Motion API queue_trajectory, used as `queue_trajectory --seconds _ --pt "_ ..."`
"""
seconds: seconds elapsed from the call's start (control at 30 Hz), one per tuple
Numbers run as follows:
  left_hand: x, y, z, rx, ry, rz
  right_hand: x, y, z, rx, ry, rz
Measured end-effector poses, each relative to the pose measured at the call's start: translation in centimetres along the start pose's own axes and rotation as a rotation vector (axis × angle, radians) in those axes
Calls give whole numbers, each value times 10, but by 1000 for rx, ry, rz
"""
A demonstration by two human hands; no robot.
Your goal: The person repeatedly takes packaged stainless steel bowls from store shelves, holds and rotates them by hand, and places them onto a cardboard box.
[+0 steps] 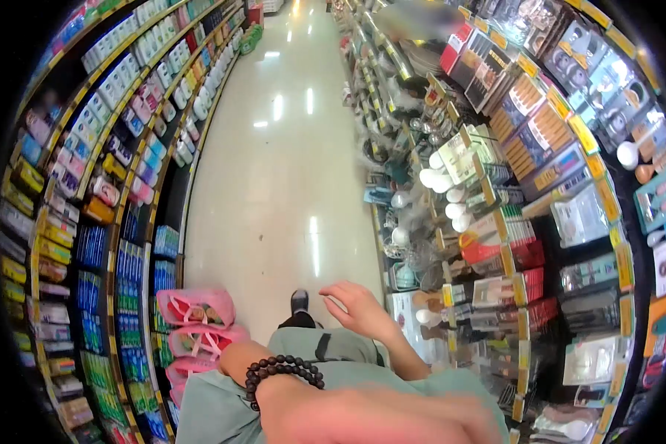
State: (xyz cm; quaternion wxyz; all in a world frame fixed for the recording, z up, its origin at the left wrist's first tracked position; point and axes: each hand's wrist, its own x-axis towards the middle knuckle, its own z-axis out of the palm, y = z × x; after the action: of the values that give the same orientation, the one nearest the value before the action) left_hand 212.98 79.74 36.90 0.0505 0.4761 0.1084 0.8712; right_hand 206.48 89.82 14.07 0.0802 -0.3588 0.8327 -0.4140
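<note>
My left hand (381, 418) lies across the front of my body at the bottom of the view, smeared by motion, so its fingers cannot be made out. A dark beaded bracelet (283, 368) circles that wrist. My right hand (359, 311) hangs in front of my grey-green clothing (355, 351), fingers stretched out and slightly curved, with nothing visible in it. Closest on its right is a shelf rack with hanging kitchenware, among it a white-handled utensil (427, 317). One dark shoe (299, 302) shows on the floor beyond my clothing.
A pale shiny aisle floor (274, 185) runs ahead between two shelf rows. Bottles (115, 89) and blue toothbrush packs (129, 266) fill the left shelves. Pink baskets (196, 307) jut out low on the left. Packaged utensils (536, 122) hang on the right.
</note>
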Motion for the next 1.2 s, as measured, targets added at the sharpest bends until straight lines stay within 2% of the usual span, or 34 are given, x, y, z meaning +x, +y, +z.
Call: queue_trajectory --seconds 0.07,0.17,0.2,0.3,0.37,0.4,0.43,0.63,0.77,0.87,0.93,1.0,1.03,1.13,1.2 --pt "19 2 -45 63 -108 56 20 28 -11 25 35 50" --pt "44 14 -120 75 -222 20 53 65 -30 22 70 107" --pt "53 19 -139 45 -201 -9 65 77 -38 13 79 122" --pt "84 28 -216 -37 -202 71 115 116 -66 11 45 232" --pt "106 44 -264 -51 -109 44 146 145 -76 1 66 244" --pt "119 62 -308 -43 -42 -39 184 175 -95 -29 106 241" --pt "131 79 -330 -23 58 -132 211 175 -113 -3 107 274" --pt "153 73 -431 456 430 -278 305 198 -166 132 270 211" --pt "178 72 -511 593 223 -334 353 235 -187 382 327 288" --pt "194 76 -572 738 150 -416 384 270 -207 592 402 304" --pt "217 70 -602 890 228 -502 407 291 -227 773 482 299" --pt "246 58 -637 1038 275 -577 429 317 -251 829 567 235" --pt "259 54 -660 1162 165 -615 439 330 -263 847 615 202" --pt "312 33 -725 1438 -89 -555 476 365 -307 948 715 134" --pt "348 17 -765 1479 -173 -538 504 380 -339 976 778 115"
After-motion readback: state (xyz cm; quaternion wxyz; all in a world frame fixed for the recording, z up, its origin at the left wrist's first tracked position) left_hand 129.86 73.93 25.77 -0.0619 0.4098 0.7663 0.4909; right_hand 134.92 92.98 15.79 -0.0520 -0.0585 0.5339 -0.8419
